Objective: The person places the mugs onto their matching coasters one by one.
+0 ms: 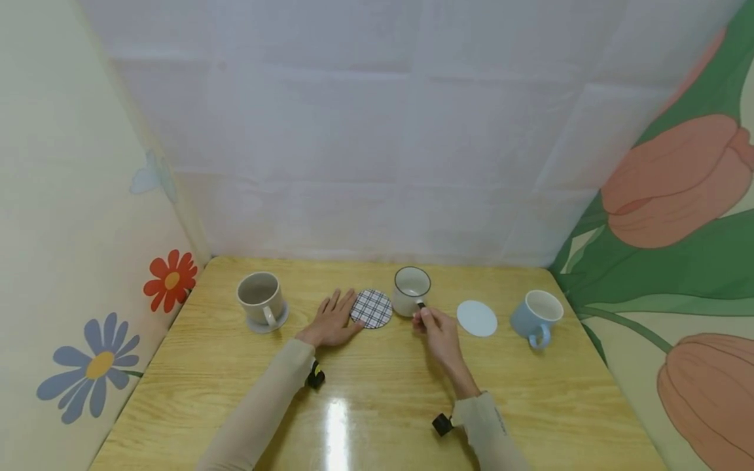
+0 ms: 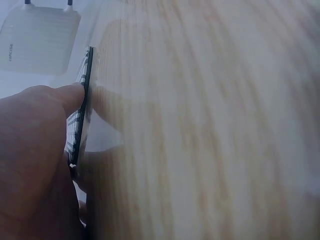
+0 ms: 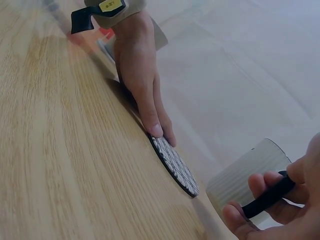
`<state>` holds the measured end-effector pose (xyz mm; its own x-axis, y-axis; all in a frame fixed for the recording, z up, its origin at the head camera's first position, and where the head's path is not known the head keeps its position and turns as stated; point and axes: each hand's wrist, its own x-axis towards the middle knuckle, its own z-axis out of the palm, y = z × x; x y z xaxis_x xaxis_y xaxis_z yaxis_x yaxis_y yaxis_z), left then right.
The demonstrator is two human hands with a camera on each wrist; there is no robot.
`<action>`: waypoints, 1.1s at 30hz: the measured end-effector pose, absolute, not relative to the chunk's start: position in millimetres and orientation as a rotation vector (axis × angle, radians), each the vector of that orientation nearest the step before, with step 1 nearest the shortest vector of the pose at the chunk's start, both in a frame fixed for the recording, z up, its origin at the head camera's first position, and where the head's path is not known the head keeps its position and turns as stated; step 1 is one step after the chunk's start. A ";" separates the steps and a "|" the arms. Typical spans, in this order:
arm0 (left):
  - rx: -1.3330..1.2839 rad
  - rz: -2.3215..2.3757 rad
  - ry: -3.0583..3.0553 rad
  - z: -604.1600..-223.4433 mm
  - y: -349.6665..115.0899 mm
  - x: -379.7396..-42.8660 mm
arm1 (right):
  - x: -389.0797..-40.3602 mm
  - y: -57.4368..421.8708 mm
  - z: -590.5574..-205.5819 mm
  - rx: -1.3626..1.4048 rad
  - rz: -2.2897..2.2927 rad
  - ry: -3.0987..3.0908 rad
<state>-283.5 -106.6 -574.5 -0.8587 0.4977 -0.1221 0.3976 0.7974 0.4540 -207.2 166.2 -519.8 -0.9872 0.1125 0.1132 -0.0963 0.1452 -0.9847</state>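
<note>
Zero tilt wanted on white mug (image 1: 411, 292), just beside plaid coaster (image 1: 374, 309). Pinching black handle (image 3: 266, 198) with right hand (image 1: 440, 335); touching coaster with spread left hand (image 1: 333, 322). Press coaster flat; clear its edge.

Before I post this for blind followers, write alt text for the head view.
Right hand grips pale mug by its black handle; left hand touches plaid coaster beside it. Beige mug and blue mug flank them on a wooden table.
</note>
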 end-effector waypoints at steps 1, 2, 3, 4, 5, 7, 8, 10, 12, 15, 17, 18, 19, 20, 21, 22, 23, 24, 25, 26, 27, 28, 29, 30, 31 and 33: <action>0.694 0.615 2.752 -574.3 -106.6 -283.4 | -207.3 165.6 -519.3 -0.016 1.958 -2.252; 0.692 0.613 2.751 -574.3 -106.5 -283.6 | -207.7 165.2 -519.2 -0.017 1.960 -2.255; 0.689 0.612 2.751 -574.0 -106.4 -283.3 | -208.1 165.1 -519.3 -0.015 1.964 -2.258; 0.687 0.611 2.750 -573.9 -106.3 -283.3 | -208.1 164.7 -519.1 -0.015 1.974 -2.254; 0.685 0.612 2.750 -573.8 -106.1 -283.1 | -208.0 164.5 -519.1 -0.015 1.984 -2.249; 0.685 0.615 2.749 -572.9 -105.7 -282.4 | -208.3 163.8 -519.2 -0.012 1.994 -2.243; 0.685 0.616 2.748 -572.1 -105.5 -281.9 | -208.3 163.5 -519.4 -0.009 1.993 -2.244; 0.688 0.629 2.748 -570.6 -105.3 -280.7 | -207.8 162.3 -519.2 -0.003 1.988 -2.241; 0.687 0.636 2.744 -568.8 -105.1 -279.5 | -207.9 161.4 -519.5 0.003 1.968 -2.249; 0.684 0.642 2.735 -566.7 -105.0 -278.1 | -208.3 160.0 -520.7 0.007 1.958 -2.250; 0.681 0.643 2.728 -565.9 -104.8 -277.9 | -208.5 158.8 -521.2 0.005 1.956 -2.251; 0.682 0.646 2.728 -565.9 -104.7 -278.0 | -208.4 158.2 -521.2 -0.001 1.957 -2.254; 0.681 0.647 2.727 -566.0 -104.7 -278.1 | -208.3 157.6 -520.9 -0.003 1.962 -2.253; 0.681 0.650 2.726 -566.2 -104.7 -278.4 | -207.9 156.9 -520.5 -0.003 1.964 -2.254; 0.680 0.653 2.725 -566.4 -104.7 -278.7 | -207.8 156.4 -520.0 -0.006 1.968 -2.254; 0.681 0.656 2.728 -566.8 -104.8 -279.0 | -207.8 156.0 -519.7 -0.005 1.976 -2.252; 0.681 0.655 2.731 -567.1 -104.9 -279.2 | -207.7 155.6 -519.6 -0.006 1.984 -2.250; 0.681 0.648 2.736 -567.6 -104.9 -279.5 | -207.8 155.2 -519.2 -0.002 1.990 -2.250; 0.684 0.645 2.742 -567.9 -105.0 -279.4 | -208.0 154.8 -519.2 0.003 1.997 -2.245; 0.686 0.643 2.747 -567.9 -105.2 -279.0 | -208.3 154.4 -519.4 0.006 2.003 -2.242; 0.690 0.645 2.754 -567.8 -105.4 -278.4 | -208.6 154.0 -519.8 0.010 2.012 -2.238; 0.700 0.649 2.762 -567.9 -105.2 -278.5 | -208.9 153.8 -519.8 0.019 2.012 -2.236; 0.707 0.652 2.768 -567.1 -105.1 -277.9 | -209.4 153.7 -520.1 0.022 2.016 -2.235; 0.717 0.663 2.771 -566.8 -105.1 -277.4 | -209.5 153.4 -520.2 0.024 2.017 -2.235; 0.721 0.683 2.768 -565.1 -105.1 -276.1 | -209.5 153.2 -520.7 0.020 2.019 -2.236; 0.730 0.699 2.767 -562.7 -105.1 -273.7 | -209.0 152.4 -521.4 0.020 2.033 -2.244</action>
<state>-273.7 -105.1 -562.7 -0.8593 0.5071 -0.0662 0.4149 0.7670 0.4894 -209.0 152.4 -521.4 -0.9935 0.0661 0.0930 -0.0861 0.1012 -0.9911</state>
